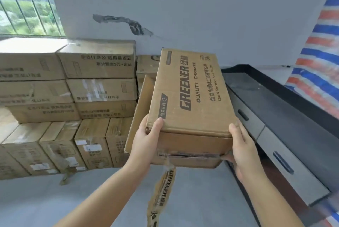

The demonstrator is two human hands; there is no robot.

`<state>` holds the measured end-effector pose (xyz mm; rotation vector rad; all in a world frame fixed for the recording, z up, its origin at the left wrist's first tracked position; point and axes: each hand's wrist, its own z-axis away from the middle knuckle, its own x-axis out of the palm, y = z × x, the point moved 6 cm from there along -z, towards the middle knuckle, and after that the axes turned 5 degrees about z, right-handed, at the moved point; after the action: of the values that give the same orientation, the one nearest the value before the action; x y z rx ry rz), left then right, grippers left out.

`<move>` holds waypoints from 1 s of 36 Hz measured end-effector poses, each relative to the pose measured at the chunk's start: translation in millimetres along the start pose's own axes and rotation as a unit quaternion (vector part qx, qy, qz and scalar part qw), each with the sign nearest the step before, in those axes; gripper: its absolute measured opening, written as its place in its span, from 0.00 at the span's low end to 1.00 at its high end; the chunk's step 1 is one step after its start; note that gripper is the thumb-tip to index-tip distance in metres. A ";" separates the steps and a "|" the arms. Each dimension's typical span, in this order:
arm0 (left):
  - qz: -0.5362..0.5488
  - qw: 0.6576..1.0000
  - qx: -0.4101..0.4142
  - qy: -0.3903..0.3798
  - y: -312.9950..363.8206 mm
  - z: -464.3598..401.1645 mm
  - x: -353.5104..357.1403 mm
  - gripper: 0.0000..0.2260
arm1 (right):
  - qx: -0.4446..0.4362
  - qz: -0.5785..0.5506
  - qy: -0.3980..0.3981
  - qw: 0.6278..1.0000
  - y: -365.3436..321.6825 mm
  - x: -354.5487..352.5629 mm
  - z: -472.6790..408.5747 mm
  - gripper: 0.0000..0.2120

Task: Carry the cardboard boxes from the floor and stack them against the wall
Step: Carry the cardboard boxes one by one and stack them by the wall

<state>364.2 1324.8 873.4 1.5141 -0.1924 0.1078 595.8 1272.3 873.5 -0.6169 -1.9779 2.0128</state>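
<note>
I hold a long brown cardboard box (190,96) printed "GREENER" in the air in front of me, its far end pointing at the wall. My left hand (146,138) grips its near left corner, thumb on top. My right hand (240,146) grips the near right corner and reaches under it. A strip of printed tape (161,195) hangs loose from the box's near end. A stack of cardboard boxes (99,83) stands against the white wall to the left, several layers high. Another box (141,109) leans upright right behind the one I carry.
A black-topped cabinet with grey drawers (271,129) runs along the right. A red, white and blue striped tarp (319,58) hangs at the far right. A barred window (27,4) is at upper left. Grey concrete floor (55,199) lies below.
</note>
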 end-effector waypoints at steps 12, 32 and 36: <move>0.012 0.995 0.089 0.033 57.8 -251.5 49.4 0.16 | -0.033 -0.060 -0.022 0.997 -45.2 65.1 -270.4 0.19; -0.042 0.993 0.021 0.113 72.9 -598.8 0.8 0.25 | -0.020 0.012 -0.099 0.995 -76.4 262.6 -598.0 0.33; -0.173 0.979 -0.011 0.109 66.0 -657.7 -25.2 0.27 | 0.005 0.023 -0.105 0.994 -65.2 307.8 -639.8 0.24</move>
<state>365.6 1985.6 903.3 1.4805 0.2448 -0.0073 615.1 1984.2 908.9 -0.4682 -2.0857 2.1935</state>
